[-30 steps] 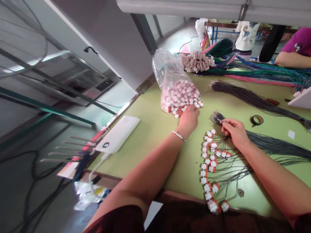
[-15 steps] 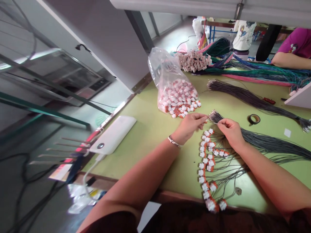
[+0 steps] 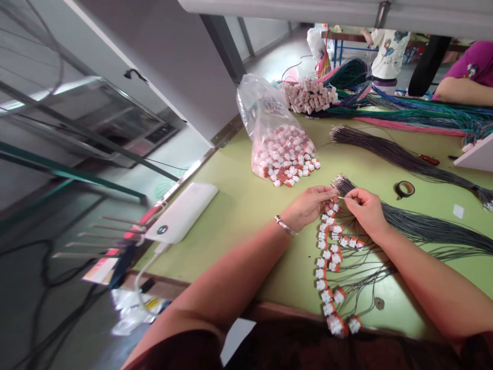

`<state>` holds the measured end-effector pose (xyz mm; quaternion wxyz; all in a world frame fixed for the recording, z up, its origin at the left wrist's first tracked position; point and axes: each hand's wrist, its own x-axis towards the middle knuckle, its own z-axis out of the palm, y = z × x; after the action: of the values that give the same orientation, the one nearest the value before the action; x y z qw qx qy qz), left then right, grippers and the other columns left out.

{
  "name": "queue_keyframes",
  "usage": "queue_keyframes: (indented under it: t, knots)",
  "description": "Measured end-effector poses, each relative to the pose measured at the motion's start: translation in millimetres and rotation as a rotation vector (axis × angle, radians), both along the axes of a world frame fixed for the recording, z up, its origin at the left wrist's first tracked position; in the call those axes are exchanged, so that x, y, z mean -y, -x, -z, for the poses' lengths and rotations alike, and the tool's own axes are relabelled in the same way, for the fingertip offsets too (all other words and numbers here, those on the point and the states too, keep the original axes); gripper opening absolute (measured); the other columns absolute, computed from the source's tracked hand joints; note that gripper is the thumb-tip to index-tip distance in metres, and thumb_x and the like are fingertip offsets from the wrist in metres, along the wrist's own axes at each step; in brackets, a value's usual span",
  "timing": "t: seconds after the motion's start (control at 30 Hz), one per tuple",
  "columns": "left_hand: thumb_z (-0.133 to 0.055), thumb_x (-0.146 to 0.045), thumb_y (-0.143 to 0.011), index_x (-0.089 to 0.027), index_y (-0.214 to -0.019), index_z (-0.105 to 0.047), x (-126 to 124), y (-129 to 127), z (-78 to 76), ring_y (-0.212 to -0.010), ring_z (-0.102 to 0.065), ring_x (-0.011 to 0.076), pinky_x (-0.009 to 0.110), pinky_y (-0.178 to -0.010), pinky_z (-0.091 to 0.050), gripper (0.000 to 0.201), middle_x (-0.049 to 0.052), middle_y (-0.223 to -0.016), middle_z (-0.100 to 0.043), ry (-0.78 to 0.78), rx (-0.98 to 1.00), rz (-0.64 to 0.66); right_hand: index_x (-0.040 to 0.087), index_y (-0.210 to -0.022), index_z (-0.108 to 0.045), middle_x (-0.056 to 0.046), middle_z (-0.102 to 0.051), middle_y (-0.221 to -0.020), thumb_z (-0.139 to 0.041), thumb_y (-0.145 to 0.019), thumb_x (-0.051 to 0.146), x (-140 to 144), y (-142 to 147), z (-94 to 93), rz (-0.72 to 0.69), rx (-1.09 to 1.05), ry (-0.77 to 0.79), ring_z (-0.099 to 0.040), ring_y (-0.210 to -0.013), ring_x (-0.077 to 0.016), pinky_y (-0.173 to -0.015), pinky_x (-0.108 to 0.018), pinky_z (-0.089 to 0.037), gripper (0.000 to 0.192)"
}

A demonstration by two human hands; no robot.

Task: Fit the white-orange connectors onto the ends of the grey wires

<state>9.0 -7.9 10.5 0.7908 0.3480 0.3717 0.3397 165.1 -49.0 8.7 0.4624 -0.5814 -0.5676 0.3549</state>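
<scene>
Head view: the left hand (image 3: pixel 306 208) pinches a small orange connector (image 3: pixel 336 199) in its fingers (image 3: pixel 325 195), at the far end of the connector row (image 3: pixel 321 262). The right hand (image 3: pixel 367 208), just beside it, pinches a thin wire (image 3: pixel 342 197). The dark wire bundle (image 3: pixel 427 228) extends right across the counter (image 3: pixel 246 216); the connector bag (image 3: pixel 283 146) lies farther left.

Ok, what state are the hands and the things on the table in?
Left hand: pinching a small connector
Right hand: pinching a black wire
Plastic bag: partly filled with connectors
Wired connectors: lying in uneven rows
Far wire bundle: stretched out
Near wire bundle: stretched out
Tape roll: lying flat
Power bank: cable plugged in
</scene>
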Motion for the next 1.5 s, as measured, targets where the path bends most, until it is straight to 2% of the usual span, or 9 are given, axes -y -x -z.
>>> queue_keyframes:
  t: [0.13, 0.27, 0.37, 0.5, 0.63, 0.87, 1.13, 1.37, 1.5]
  knots:
    - [-0.068, -0.018, -0.079, -0.007, -0.068, -0.063, 1.4, -0.1, 1.5, -0.046, -0.051, 0.0037, 0.015, -0.048, -0.041, 0.016, 0.001, -0.057, -0.061, -0.021, 0.001, 0.001, 0.018, -0.06, -0.056, 0.006, -0.044, -0.049, -0.054, -0.068, 0.028, -1.3, -0.3, 4.3, 0.016, 0.109, -0.03, -0.035, -0.047, -0.0086, -0.049, -0.023, -0.03, 0.012]
    - [-0.072, -0.017, -0.075, -0.006, -0.08, -0.068, 1.8, 3.0, 0.8, -0.057, -0.06, 0.0066, 0.019, -0.062, -0.049, 0.013, 0.004, -0.069, -0.067, -0.04, -0.02, -0.026, 0.019, -0.06, -0.055, 0.005, -0.046, -0.049, -0.053, -0.068, 0.026, -3.4, -3.4, 9.6, 0.049, 0.216, -0.036, -0.038, -0.047, -0.0092, -0.05, -0.024, -0.032, 0.011]
    - [-0.077, -0.014, -0.069, -0.008, -0.086, -0.069, 1.7, 4.3, 1.5, -0.061, -0.063, 0.0084, 0.023, -0.068, -0.052, 0.02, 0.004, -0.073, -0.069, -0.068, -0.059, -0.039, 0.02, -0.061, -0.054, 0.006, -0.046, -0.049, -0.053, -0.069, 0.026, -4.1, -5.3, 11.9, 0.038, 0.24, -0.019, -0.037, -0.046, -0.0093, -0.049, -0.024, -0.031, 0.01]
    - [-0.077, -0.016, -0.068, -0.008, -0.081, -0.068, 2.3, -0.4, 8.2, -0.057, -0.062, 0.0077, 0.022, -0.064, -0.051, 0.018, 0.002, -0.068, -0.068, -0.131, -0.099, -0.087, 0.02, -0.061, -0.052, 0.006, -0.047, -0.049, -0.055, -0.07, 0.028, -4.5, -4.9, 15.3, -0.01, 0.223, -0.01, -0.037, -0.046, -0.0091, -0.048, -0.024, -0.03, 0.012]
    - [-0.078, -0.02, -0.068, -0.008, -0.075, -0.065, 4.4, -6.2, 13.5, -0.053, -0.06, 0.0072, 0.02, -0.058, -0.048, 0.019, 0.001, -0.062, -0.065, -0.18, -0.111, -0.063, 0.02, -0.062, -0.052, 0.005, -0.049, -0.05, -0.056, -0.07, 0.029, -6.0, -4.5, 17.2, -0.035, 0.232, 0.004, -0.038, -0.046, -0.0092, -0.047, -0.024, -0.03, 0.013]
    - [-0.079, -0.019, -0.067, -0.008, -0.078, -0.064, 6.9, -3.8, 10.8, -0.059, -0.063, 0.0084, 0.022, -0.065, -0.05, 0.022, 0.002, -0.07, -0.066, -0.086, -0.014, -0.072, 0.019, -0.063, -0.055, 0.005, -0.047, -0.052, -0.056, -0.064, 0.03, -6.3, -6.7, 6.9, 0.008, 0.043, 0.08, -0.037, -0.048, -0.0095, -0.047, -0.024, -0.031, 0.011]
    - [-0.079, -0.018, -0.066, -0.009, -0.074, -0.063, 6.9, -5.1, 11.6, -0.059, -0.063, 0.0085, 0.022, -0.064, -0.05, 0.021, 0.001, -0.067, -0.065, -0.079, 0.018, -0.1, 0.02, -0.062, -0.053, 0.005, -0.048, -0.049, -0.053, -0.065, 0.027, -6.5, -2.0, 12.4, 0.006, 0.125, 0.064, -0.037, -0.045, -0.0094, -0.046, -0.024, -0.03, 0.008]
    - [-0.078, -0.022, -0.067, -0.01, -0.073, -0.063, 8.1, -9.1, 14.2, -0.056, -0.059, 0.008, 0.021, -0.061, -0.047, 0.021, 0.001, -0.062, -0.064, -0.162, -0.041, -0.08, 0.02, -0.063, -0.053, 0.004, -0.051, -0.05, -0.054, -0.066, 0.028, -6.8, 0.9, 12.2, 0.014, 0.142, 0.062, -0.039, -0.044, -0.01, -0.046, -0.025, -0.031, 0.008]
    - [-0.076, -0.027, -0.067, -0.011, -0.076, -0.065, 7.1, -1.4, 11.2, -0.047, -0.05, 0.0059, 0.019, -0.049, -0.038, 0.021, -0.001, -0.055, -0.06, -0.239, -0.139, 0.011, 0.019, -0.063, -0.056, 0.004, -0.05, -0.051, -0.06, -0.065, 0.03, -6.7, -5.8, 7.4, -0.009, 0.023, 0.071, -0.041, -0.047, -0.01, -0.047, -0.024, -0.034, 0.011]
